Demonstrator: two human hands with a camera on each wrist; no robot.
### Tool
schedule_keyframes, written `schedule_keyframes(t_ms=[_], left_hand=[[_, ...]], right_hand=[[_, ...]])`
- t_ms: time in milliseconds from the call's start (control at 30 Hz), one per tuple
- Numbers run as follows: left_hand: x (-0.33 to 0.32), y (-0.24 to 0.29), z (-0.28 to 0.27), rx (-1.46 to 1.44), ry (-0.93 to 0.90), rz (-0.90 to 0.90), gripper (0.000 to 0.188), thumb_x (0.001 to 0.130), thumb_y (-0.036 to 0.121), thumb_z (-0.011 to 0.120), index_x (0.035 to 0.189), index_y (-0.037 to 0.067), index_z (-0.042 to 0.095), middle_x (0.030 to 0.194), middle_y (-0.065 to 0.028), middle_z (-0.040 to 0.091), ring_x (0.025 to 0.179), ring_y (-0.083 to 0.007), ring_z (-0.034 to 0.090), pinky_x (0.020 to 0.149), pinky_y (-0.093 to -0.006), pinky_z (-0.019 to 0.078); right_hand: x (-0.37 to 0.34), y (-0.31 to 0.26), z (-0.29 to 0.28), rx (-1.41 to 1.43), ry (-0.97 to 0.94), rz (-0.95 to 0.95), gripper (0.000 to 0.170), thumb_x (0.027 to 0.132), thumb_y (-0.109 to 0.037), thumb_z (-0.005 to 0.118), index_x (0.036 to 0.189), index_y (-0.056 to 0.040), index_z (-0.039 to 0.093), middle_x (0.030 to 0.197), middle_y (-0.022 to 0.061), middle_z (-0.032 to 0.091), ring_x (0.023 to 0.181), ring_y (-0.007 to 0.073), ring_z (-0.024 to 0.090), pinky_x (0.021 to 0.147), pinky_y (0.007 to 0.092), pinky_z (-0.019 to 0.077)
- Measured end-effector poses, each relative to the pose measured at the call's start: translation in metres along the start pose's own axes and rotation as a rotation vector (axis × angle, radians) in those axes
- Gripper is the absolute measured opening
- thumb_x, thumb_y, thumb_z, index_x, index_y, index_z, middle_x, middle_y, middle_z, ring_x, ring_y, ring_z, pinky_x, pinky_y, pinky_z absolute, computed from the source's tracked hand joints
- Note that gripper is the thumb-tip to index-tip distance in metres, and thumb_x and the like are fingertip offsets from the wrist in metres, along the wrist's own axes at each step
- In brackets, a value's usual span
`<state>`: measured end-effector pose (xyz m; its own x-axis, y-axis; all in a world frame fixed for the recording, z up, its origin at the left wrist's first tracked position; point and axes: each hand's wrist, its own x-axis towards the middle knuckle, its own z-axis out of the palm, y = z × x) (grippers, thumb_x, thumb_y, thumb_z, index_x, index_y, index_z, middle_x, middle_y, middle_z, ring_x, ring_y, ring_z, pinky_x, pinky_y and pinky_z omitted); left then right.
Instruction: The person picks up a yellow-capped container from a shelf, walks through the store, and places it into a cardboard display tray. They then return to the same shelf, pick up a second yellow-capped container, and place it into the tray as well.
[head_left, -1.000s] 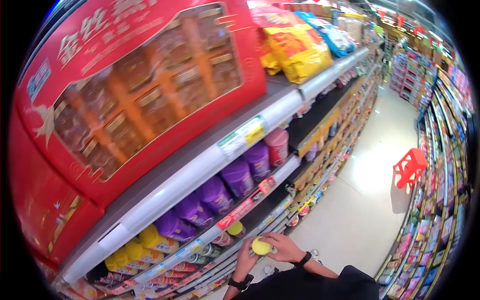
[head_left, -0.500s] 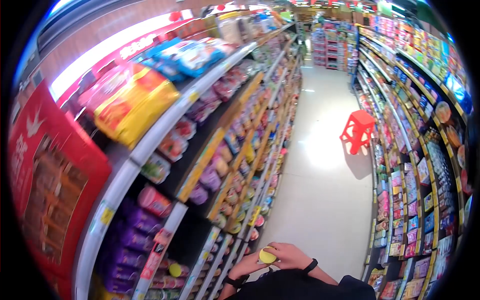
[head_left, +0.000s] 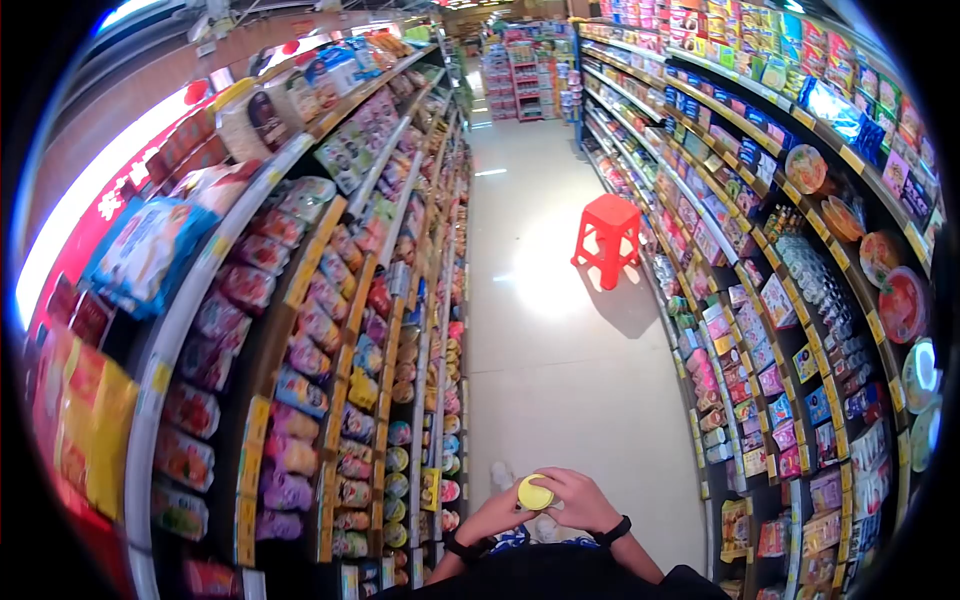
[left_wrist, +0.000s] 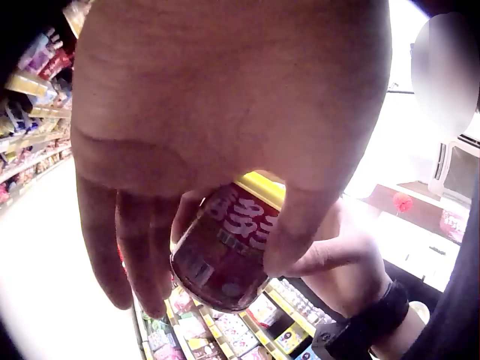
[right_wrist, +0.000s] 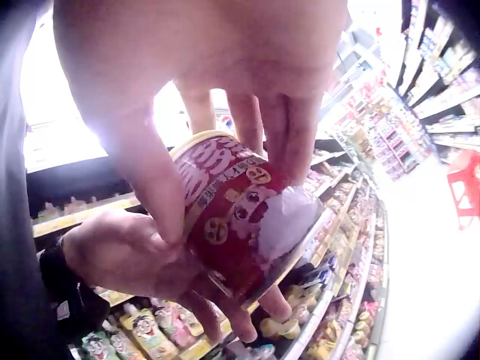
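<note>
Both hands hold one small, red-labelled canister (right_wrist: 234, 225) with a yellow lid (head_left: 536, 493), in front of the body at the bottom of the head view. The left hand (head_left: 503, 514) grips it from the left; in the right wrist view its fingers reach around the canister's base. From the other side the right hand (head_left: 582, 500) holds it, thumb and fingers around the upper part. A cartoon face and white lettering show on the label in the right wrist view. The canister is tilted in both wrist views.
A red plastic stool (head_left: 608, 238) stands in the aisle (head_left: 560, 390), close to the right-hand shelves (head_left: 740, 270). Packed shelves (head_left: 290, 330) of snacks and cups line the left. More stacked goods (head_left: 527, 80) stand at the aisle's far end.
The head view has swung from the left shelf, with its big red gift box, to face straight down the aisle. Both hands keep holding the canister in front of the body.
</note>
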<state>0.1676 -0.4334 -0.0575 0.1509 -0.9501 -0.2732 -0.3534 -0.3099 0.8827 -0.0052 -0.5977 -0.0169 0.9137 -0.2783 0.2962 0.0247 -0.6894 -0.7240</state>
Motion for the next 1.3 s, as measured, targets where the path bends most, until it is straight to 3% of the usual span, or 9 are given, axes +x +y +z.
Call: schedule_keyframes(t_ms=[100,233,567,767,900,967,1100,1233,1300], left_hand=[[0.059,-0.033,-0.025,-0.08,-0.107,-0.032,0.075,0.096,0.036,0.08,0.157,0.007,0.047,0.137,-0.021,0.07,0.124,-0.0367,0.072,0.101,-0.0422,0.0559],[0.119,0.006,-0.093,-0.044,-0.151,0.035,0.075,0.094,0.032,0.082,0.156,0.007,0.048,0.136,-0.0205,0.071,0.125,-0.0372,0.071,0.103,-0.0421,0.055],[0.29,-0.005,-0.226,0.063,-0.212,0.082,0.073,0.094,0.04,0.08,0.155,0.013,0.049,0.133,-0.0206,0.072,0.121,-0.0394,0.072,0.101,-0.0437,0.0561],[0.402,-0.011,-0.253,0.099,-0.159,0.062,0.071,0.094,0.043,0.079,0.152,0.011,0.051,0.126,-0.0198,0.075,0.112,-0.0412,0.074,0.094,-0.0456,0.058],[0.467,0.023,-0.274,-0.017,-0.161,-0.018,0.07,0.095,0.045,0.079,0.15,0.01,0.054,0.124,-0.0207,0.075,0.111,-0.0411,0.074,0.093,-0.0453,0.0581],[0.493,0.039,-0.285,0.049,-0.046,0.056,0.071,0.097,0.049,0.079,0.15,0.009,0.055,0.118,-0.0176,0.075,0.103,-0.0296,0.076,0.09,-0.0406,0.0583],[0.548,0.015,-0.296,-0.091,0.054,-0.009,0.074,0.098,0.049,0.08,0.151,0.006,0.053,0.118,-0.0159,0.075,0.1,-0.0279,0.075,0.088,-0.0394,0.0579],[0.586,0.011,-0.363,-0.191,0.132,-0.121,0.078,0.098,0.04,0.083,0.158,0.005,0.047,0.135,-0.0205,0.07,0.111,-0.0281,0.075,0.099,-0.0405,0.0581],[0.608,-0.005,-0.405,-0.15,0.117,-0.22,0.079,0.097,0.041,0.083,0.157,0.006,0.046,0.127,-0.02,0.073,0.109,-0.0311,0.076,0.095,-0.041,0.0583]], right_hand=[[0.032,0.02,-0.008,-0.039,0.03,0.091,0.054,0.08,-0.011,0.084,0.132,-0.0079,0.07,0.137,0.0123,0.07,0.122,0.0352,0.07,0.103,0.0438,0.0588],[0.096,0.051,-0.023,-0.069,0.044,0.154,0.053,0.082,-0.014,0.085,0.133,-0.0091,0.07,0.136,0.0131,0.07,0.118,0.0359,0.071,0.101,0.0433,0.0594],[0.268,0.137,-0.071,-0.139,0.032,0.194,0.054,0.083,-0.016,0.084,0.135,-0.0091,0.068,0.136,0.0134,0.068,0.113,0.0361,0.072,0.095,0.0439,0.0606],[0.339,0.227,-0.12,-0.104,-0.009,0.248,0.055,0.084,-0.021,0.086,0.134,-0.009,0.067,0.134,0.0125,0.068,0.112,0.0361,0.072,0.094,0.0443,0.061],[0.389,0.278,-0.174,-0.076,-0.055,0.271,0.056,0.083,-0.025,0.089,0.132,-0.0085,0.068,0.133,0.0119,0.069,0.114,0.037,0.072,0.096,0.0445,0.0609],[0.414,0.305,-0.195,-0.031,-0.019,0.251,0.057,0.083,-0.025,0.088,0.133,-0.01,0.067,0.134,0.0111,0.069,0.111,0.0371,0.073,0.094,0.0449,0.0616],[0.481,0.355,-0.218,0.014,-0.103,0.216,0.058,0.083,-0.024,0.089,0.134,-0.0105,0.066,0.132,0.0107,0.069,0.111,0.0377,0.073,0.093,0.0455,0.0619],[0.573,0.394,-0.206,0.037,-0.193,0.122,0.054,0.084,-0.023,0.087,0.132,-0.0103,0.066,0.133,0.0108,0.068,0.113,0.0374,0.072,0.093,0.0449,0.061],[0.622,0.41,-0.194,0.01,-0.232,0.071,0.054,0.084,-0.021,0.086,0.133,-0.0108,0.065,0.133,0.0107,0.068,0.112,0.0373,0.072,0.093,0.0449,0.0607]])
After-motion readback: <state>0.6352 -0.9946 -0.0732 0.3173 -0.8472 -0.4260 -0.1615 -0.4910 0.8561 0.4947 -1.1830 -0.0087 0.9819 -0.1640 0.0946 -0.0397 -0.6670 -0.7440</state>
